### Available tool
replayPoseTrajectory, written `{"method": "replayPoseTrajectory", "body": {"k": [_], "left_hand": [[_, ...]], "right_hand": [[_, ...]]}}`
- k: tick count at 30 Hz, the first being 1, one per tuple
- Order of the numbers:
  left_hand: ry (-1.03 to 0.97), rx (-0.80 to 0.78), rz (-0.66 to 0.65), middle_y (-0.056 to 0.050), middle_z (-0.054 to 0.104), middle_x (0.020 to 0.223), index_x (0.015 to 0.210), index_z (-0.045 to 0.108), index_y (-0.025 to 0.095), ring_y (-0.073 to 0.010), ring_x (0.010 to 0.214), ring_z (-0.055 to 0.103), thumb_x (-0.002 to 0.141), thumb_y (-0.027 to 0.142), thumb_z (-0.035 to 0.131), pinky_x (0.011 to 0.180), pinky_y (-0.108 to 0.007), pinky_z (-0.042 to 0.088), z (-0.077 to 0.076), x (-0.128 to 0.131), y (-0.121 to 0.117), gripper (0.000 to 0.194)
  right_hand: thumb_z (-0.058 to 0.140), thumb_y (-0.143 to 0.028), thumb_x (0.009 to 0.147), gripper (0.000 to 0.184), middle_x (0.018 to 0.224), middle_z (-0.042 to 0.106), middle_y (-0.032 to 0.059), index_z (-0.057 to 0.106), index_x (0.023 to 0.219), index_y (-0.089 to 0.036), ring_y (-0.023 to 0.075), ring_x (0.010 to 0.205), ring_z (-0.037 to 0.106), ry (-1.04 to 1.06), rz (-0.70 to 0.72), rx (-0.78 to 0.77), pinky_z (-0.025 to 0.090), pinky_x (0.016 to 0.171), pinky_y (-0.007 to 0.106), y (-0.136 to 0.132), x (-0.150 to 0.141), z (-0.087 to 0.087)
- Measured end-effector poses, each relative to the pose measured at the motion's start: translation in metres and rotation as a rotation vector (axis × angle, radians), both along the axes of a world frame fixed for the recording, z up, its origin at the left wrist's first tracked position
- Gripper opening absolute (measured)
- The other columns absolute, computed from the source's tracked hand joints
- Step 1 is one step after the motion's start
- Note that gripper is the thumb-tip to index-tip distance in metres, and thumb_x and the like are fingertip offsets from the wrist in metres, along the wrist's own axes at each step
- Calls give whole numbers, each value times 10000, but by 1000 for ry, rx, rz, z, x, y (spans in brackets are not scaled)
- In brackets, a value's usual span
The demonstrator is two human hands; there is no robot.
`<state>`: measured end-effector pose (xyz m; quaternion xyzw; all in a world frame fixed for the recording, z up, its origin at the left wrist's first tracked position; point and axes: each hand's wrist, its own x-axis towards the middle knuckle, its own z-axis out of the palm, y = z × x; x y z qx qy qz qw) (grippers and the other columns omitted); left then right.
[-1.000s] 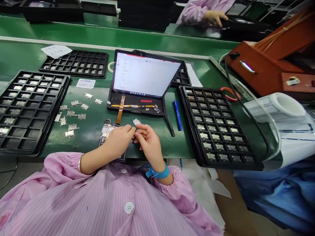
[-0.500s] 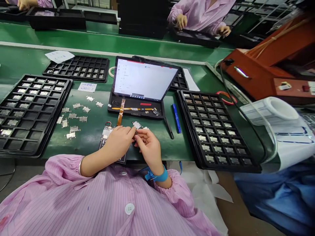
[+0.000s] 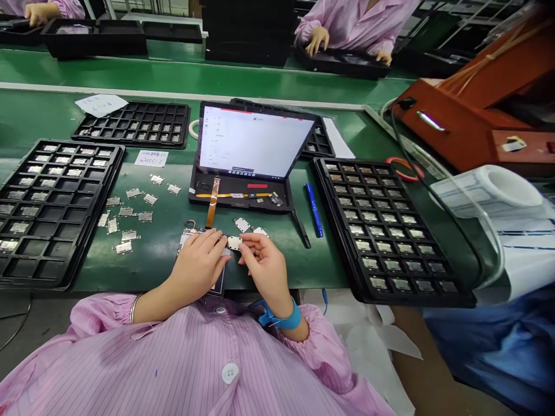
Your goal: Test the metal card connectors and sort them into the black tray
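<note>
My right hand (image 3: 266, 263), with a blue wrist strap (image 3: 281, 318), pinches a small silver circuit module (image 3: 235, 243) between thumb and fingertips. My left hand (image 3: 197, 263) lies over a larger circuit board (image 3: 220, 284), fingers stretched out and holding nothing I can see; its fingertips are close to the module's left edge. Most of the board is hidden under that hand. An orange flex cable (image 3: 212, 203) runs from the board up to a lit screen (image 3: 254, 141) propped in a black case. More silver modules (image 3: 241, 225) lie just beyond my right fingers.
Several loose modules (image 3: 126, 212) are scattered on the left. Black compartment trays stand at left (image 3: 65, 245), back left (image 3: 132, 138) and right (image 3: 385, 231). A blue marker (image 3: 314, 210) lies near the right tray. An orange machine (image 3: 451, 115) and co-workers' hands (image 3: 318, 40) are farther off.
My hands have moved apart; the left has drawn back leftward over the board with its fingers straightened. The module in my right fingers, hidden before, now shows.
</note>
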<state>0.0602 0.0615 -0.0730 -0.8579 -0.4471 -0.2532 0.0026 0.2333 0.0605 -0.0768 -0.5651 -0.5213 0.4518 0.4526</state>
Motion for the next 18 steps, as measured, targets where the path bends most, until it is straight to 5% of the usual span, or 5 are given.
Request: {"method": "replayPoseTrajectory", "body": {"k": [18], "left_hand": [[-8,-1,-2,-132,689,1222,1194,628,116,-286,1171,625,961,254,534,922,-446,516,1,1,0,286]], "right_hand": [[628,-334,878,205,824,656,23,624,1024,-189,130,612,626,-18,5,26,512,520,260,0,1,-2]]}}
